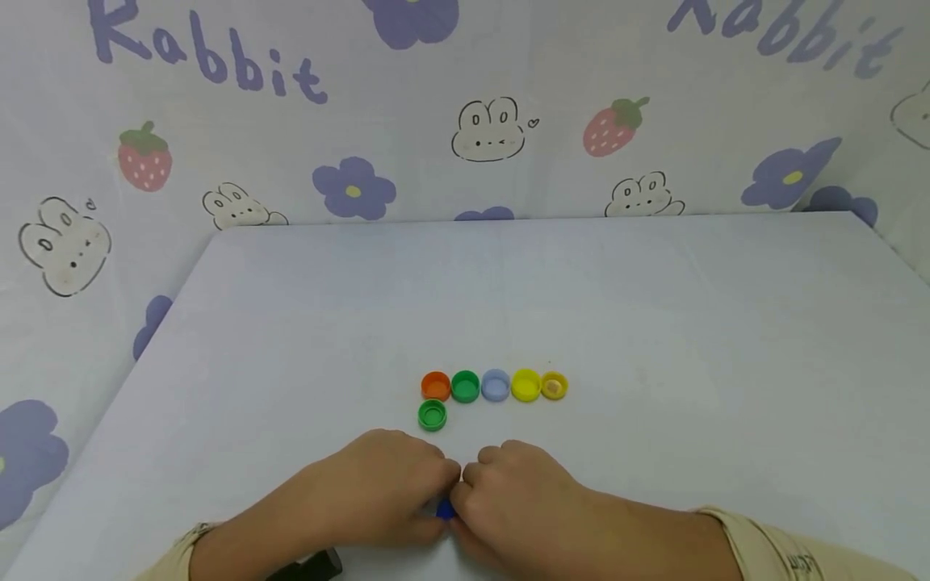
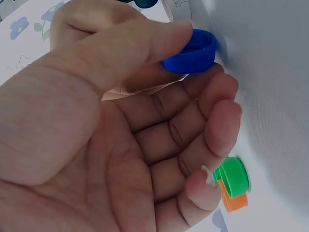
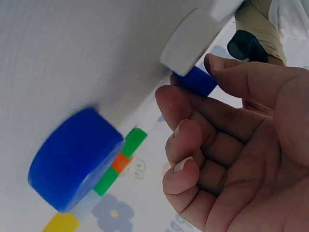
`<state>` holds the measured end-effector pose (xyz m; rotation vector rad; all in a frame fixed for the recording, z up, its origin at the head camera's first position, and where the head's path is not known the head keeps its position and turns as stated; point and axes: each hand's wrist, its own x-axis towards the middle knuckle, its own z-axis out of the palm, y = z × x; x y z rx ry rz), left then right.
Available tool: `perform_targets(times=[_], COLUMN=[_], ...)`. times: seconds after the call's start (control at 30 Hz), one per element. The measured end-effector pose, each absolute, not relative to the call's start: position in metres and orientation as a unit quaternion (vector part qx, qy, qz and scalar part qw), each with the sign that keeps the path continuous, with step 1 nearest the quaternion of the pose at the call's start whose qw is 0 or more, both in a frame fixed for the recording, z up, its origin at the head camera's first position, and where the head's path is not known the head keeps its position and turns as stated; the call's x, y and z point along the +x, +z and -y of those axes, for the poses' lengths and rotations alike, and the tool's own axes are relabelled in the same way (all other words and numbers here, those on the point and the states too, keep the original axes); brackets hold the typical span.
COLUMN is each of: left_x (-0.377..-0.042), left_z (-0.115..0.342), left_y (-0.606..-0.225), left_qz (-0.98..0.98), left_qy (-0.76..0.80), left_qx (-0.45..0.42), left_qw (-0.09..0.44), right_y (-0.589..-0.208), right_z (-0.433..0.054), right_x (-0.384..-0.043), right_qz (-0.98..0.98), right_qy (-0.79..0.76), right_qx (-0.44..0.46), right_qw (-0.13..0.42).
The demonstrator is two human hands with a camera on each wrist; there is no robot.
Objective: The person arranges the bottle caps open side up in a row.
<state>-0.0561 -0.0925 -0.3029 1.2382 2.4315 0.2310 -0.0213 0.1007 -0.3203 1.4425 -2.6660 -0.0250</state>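
Both hands meet near the table's front, in the middle. Between them is a small blue bottle cap (image 1: 446, 509), mostly covered in the head view. My left hand (image 1: 392, 488) pinches this blue cap (image 2: 193, 53) between thumb and forefinger, its other fingers loosely bent. My right hand (image 1: 526, 504) holds the same cap (image 3: 197, 81) from the other side with thumb and forefinger, the remaining fingers curled. A white cap (image 3: 190, 39) is close beside it in the right wrist view. Another blue cap (image 3: 72, 159) stands large in that view's foreground.
Beyond the hands runs a row of caps: orange (image 1: 436, 386), green (image 1: 466, 386), light blue (image 1: 496, 386), yellow (image 1: 526, 385) and darker yellow (image 1: 555, 386). One more green cap (image 1: 432, 415) lies below the orange one. A dark cylinder (image 1: 320, 565) shows under the left forearm.
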Motion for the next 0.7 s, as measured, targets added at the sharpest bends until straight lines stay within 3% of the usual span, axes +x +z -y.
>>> perform_targets(times=[0.27, 0.7], left_x=[-0.058, -0.060], left_z=[0.092, 0.090], left_y=[-0.303, -0.300], left_qz=[-0.873, -0.883], left_qy=[0.093, 0.082], left_qx=[0.434, 0.398], left_qw=[0.200, 0.237], right_y=[-0.321, -0.319], right_z=[-0.103, -0.103], right_x=[-0.026, -0.032], right_qz=[0.888, 0.898], right_qy=[0.017, 0.042], right_qx=[0.457, 0.434], right_qw=[0.051, -0.058])
